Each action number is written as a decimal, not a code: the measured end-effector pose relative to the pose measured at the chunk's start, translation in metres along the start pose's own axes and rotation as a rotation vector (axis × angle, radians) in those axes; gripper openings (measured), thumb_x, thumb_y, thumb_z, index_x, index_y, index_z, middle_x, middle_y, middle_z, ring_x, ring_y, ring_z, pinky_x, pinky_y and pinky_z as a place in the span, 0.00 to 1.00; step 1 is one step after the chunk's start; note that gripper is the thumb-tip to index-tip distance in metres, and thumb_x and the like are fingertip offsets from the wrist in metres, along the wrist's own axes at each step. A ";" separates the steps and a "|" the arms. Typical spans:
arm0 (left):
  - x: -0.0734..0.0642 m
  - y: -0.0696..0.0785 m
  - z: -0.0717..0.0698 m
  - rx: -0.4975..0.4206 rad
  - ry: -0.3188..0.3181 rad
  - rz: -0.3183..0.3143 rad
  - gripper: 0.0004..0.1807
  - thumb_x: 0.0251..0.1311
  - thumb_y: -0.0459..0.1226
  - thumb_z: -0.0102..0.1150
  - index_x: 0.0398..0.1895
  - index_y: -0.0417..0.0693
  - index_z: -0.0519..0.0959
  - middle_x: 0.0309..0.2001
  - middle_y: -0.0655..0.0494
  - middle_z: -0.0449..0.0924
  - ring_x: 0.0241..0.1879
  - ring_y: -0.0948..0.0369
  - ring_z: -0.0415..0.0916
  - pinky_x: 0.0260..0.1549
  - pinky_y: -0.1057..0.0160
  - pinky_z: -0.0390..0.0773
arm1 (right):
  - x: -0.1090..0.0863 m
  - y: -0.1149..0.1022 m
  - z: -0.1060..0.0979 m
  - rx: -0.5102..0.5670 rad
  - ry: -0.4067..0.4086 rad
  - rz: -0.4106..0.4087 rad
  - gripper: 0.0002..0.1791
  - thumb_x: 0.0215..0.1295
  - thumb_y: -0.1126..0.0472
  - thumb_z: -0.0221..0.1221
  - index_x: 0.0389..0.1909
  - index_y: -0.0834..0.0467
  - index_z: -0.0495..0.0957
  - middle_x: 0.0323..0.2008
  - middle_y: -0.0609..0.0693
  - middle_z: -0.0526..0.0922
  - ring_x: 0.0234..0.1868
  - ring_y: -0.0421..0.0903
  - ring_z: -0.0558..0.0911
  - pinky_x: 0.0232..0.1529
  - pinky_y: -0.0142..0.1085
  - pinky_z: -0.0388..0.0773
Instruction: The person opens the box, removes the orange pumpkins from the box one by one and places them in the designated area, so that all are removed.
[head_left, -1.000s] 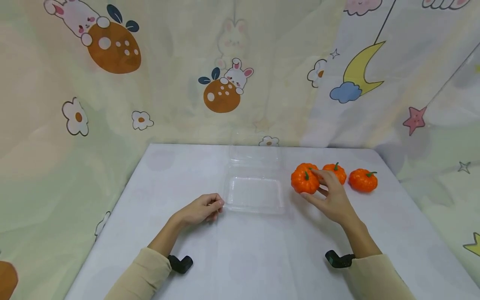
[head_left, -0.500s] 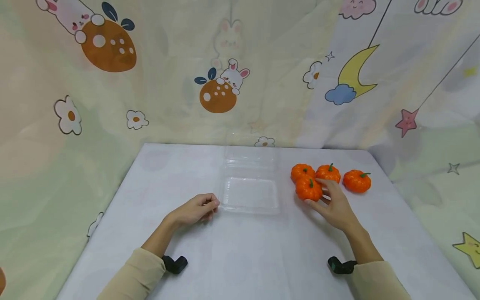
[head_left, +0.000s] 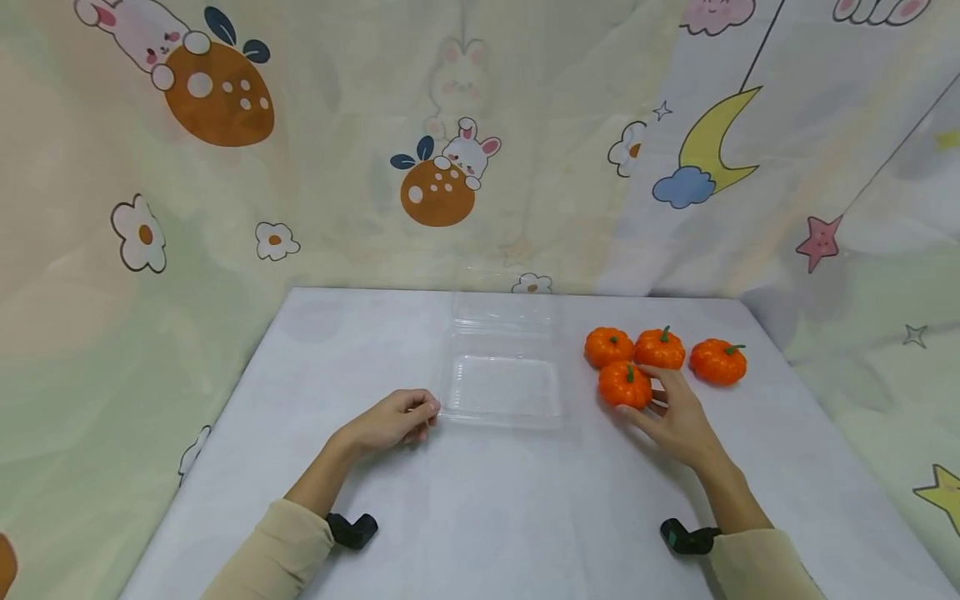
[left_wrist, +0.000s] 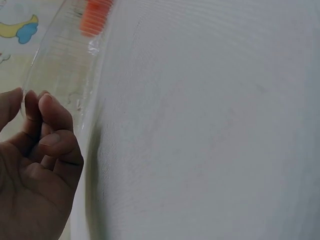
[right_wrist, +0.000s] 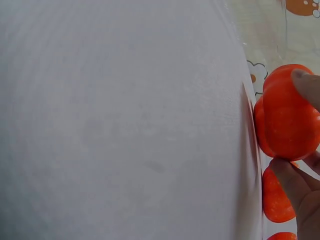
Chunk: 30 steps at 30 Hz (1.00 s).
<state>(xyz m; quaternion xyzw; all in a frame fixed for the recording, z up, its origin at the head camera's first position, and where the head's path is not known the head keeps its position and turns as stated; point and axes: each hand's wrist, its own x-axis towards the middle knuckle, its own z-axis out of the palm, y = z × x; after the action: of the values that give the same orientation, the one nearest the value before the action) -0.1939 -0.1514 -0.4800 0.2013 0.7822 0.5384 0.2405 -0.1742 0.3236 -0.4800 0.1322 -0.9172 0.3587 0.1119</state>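
My right hand (head_left: 675, 421) grips a small orange pumpkin (head_left: 624, 385) with a green stem, thumb on the near side and fingers on the far side. In the right wrist view, the pumpkin (right_wrist: 286, 112) sits between thumb and fingertips. Whether it touches the table I cannot tell. Three similar pumpkins stand behind it: one at left (head_left: 608, 347), a middle one (head_left: 659, 350) and one at right (head_left: 718, 362). My left hand (head_left: 393, 417) pinches the left edge of an open clear plastic clamshell box (head_left: 502, 419); the left wrist view shows the box's rim (left_wrist: 24, 95) at thumb and forefinger.
A white cloth covers the table (head_left: 495, 517). Behind it hangs a patterned curtain (head_left: 337, 167) with rabbits, flowers and a moon. The box's raised lid (head_left: 504, 310) stands at the back, near the table's far edge. Black wrist cameras (head_left: 352, 531) sit at both sleeves.
My right hand has drawn its pumpkin toward me, slightly right and away from the left rear pumpkin. The left hand stays at the box's edge.
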 end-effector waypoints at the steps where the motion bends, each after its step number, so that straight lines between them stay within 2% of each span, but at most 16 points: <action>1: -0.001 0.000 0.000 -0.001 0.000 -0.002 0.19 0.80 0.43 0.47 0.44 0.33 0.77 0.28 0.51 0.76 0.23 0.60 0.67 0.25 0.67 0.71 | 0.000 0.000 0.000 -0.001 -0.002 -0.001 0.39 0.61 0.55 0.74 0.68 0.60 0.66 0.63 0.59 0.69 0.61 0.62 0.75 0.54 0.59 0.78; 9: -0.001 -0.001 0.000 -0.012 -0.004 0.005 0.19 0.80 0.44 0.47 0.43 0.34 0.77 0.30 0.51 0.76 0.23 0.61 0.67 0.24 0.67 0.70 | -0.003 0.000 0.001 -0.010 -0.031 0.043 0.40 0.61 0.53 0.74 0.69 0.60 0.66 0.66 0.61 0.67 0.64 0.63 0.73 0.56 0.60 0.77; 13: 0.000 0.000 0.001 -0.018 -0.003 0.001 0.19 0.81 0.43 0.47 0.44 0.33 0.76 0.33 0.48 0.76 0.24 0.60 0.68 0.24 0.66 0.70 | -0.004 0.001 -0.001 -0.021 -0.041 0.065 0.41 0.61 0.52 0.73 0.70 0.60 0.66 0.67 0.61 0.67 0.64 0.63 0.72 0.56 0.59 0.77; 19: 0.000 0.002 -0.001 -0.022 0.006 -0.011 0.20 0.81 0.44 0.46 0.45 0.33 0.76 0.39 0.41 0.76 0.27 0.59 0.70 0.24 0.66 0.70 | -0.006 0.001 -0.004 0.005 -0.061 0.084 0.44 0.62 0.51 0.73 0.72 0.62 0.62 0.68 0.64 0.64 0.64 0.70 0.73 0.56 0.60 0.77; 22: 0.001 0.002 -0.003 -0.019 0.020 -0.030 0.21 0.81 0.46 0.46 0.45 0.34 0.76 0.39 0.41 0.77 0.28 0.59 0.71 0.25 0.66 0.70 | -0.006 0.001 -0.005 0.026 -0.039 0.065 0.44 0.61 0.54 0.74 0.72 0.64 0.62 0.68 0.65 0.64 0.65 0.72 0.72 0.56 0.61 0.76; 25: 0.000 0.003 -0.006 -0.016 0.048 -0.049 0.21 0.81 0.47 0.46 0.43 0.37 0.77 0.38 0.42 0.77 0.28 0.58 0.72 0.25 0.66 0.70 | -0.004 0.000 -0.006 0.024 0.009 0.023 0.42 0.62 0.57 0.73 0.71 0.65 0.64 0.66 0.65 0.66 0.66 0.70 0.70 0.56 0.65 0.74; 30: 0.001 0.004 -0.011 0.006 0.077 -0.040 0.21 0.81 0.47 0.45 0.43 0.36 0.77 0.40 0.42 0.77 0.29 0.56 0.74 0.25 0.65 0.71 | 0.003 -0.006 -0.008 -0.022 0.118 -0.026 0.38 0.61 0.59 0.73 0.67 0.66 0.66 0.61 0.65 0.69 0.63 0.65 0.70 0.59 0.68 0.71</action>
<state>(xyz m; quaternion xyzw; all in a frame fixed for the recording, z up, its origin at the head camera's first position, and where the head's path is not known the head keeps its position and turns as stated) -0.2006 -0.1578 -0.4731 0.1653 0.7964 0.5385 0.2202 -0.1743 0.3250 -0.4695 0.1217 -0.9110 0.3544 0.1721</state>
